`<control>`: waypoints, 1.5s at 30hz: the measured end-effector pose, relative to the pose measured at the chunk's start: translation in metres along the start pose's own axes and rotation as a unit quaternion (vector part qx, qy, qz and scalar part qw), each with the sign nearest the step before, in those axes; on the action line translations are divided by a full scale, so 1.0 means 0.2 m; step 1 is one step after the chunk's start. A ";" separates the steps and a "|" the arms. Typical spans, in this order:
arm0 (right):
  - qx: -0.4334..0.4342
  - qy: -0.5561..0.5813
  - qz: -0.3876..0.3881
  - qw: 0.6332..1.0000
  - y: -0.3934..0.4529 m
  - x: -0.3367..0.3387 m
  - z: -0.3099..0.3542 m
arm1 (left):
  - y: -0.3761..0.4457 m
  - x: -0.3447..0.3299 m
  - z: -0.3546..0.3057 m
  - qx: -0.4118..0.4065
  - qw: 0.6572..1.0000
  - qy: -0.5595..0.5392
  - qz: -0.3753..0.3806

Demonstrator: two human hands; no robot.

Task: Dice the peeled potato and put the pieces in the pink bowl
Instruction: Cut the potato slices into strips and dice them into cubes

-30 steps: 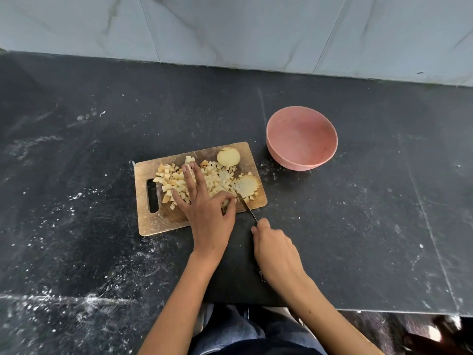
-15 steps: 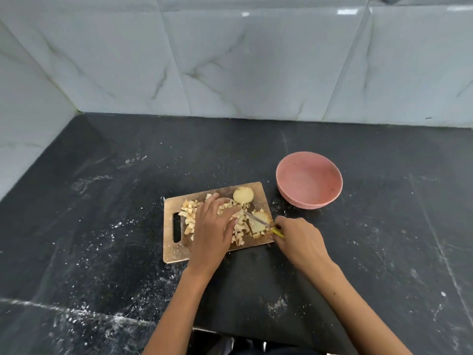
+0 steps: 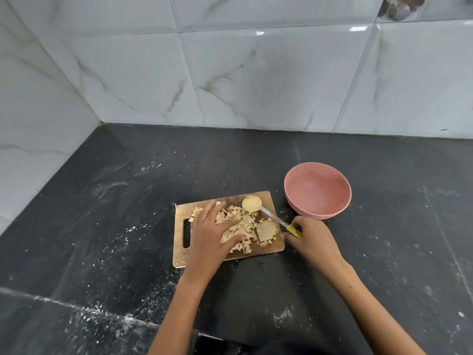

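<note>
Near the middle of the frame, a wooden cutting board (image 3: pixel 256 252) is lying on the dark surface (image 3: pixel 128 226), carrying diced potato pieces (image 3: pixel 238 226) and two uncut chunks (image 3: pixel 251 203). The left hand (image 3: pixel 210 239) is resting on the pile, its fingers (image 3: pixel 225 222) spread. The right hand (image 3: pixel 312 239) is gripping a yellow-handled knife (image 3: pixel 279 221), fingers curled round it, below the pink bowl (image 3: pixel 317 193) right of centre.

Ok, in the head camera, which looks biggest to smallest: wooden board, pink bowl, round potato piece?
1. Wooden cutting board
2. Round pink bowl, farther back
3. Round pale potato piece, clearly smallest
</note>
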State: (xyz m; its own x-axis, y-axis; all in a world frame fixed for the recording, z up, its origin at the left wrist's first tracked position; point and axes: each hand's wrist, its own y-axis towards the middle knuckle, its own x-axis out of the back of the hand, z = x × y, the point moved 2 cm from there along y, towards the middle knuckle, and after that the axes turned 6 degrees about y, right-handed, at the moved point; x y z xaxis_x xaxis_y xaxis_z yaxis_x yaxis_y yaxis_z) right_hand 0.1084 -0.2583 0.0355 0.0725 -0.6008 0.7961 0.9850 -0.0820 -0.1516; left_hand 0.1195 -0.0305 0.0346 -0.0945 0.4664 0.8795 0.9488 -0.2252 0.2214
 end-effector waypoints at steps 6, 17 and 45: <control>0.024 0.050 0.025 0.998 0.05 -0.11 0.01 | -0.12 -0.10 -0.04 -0.022 0.999 0.029 0.034; 0.052 0.062 0.040 0.996 0.13 -0.19 0.04 | -0.12 -0.16 -0.04 -0.010 1.000 0.012 -0.022; 0.078 0.016 0.015 0.997 0.12 -0.30 0.22 | -0.13 -0.13 0.04 0.082 0.988 -0.104 -0.084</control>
State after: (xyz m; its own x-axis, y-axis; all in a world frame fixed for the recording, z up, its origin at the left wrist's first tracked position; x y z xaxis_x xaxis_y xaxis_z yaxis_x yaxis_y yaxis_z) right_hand 0.1347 -0.1896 0.0090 0.0999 -0.6267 0.7728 0.9950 0.0595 -0.0804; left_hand 0.1001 -0.0308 0.0026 -0.2071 0.6554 0.7263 0.9628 0.0047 0.2702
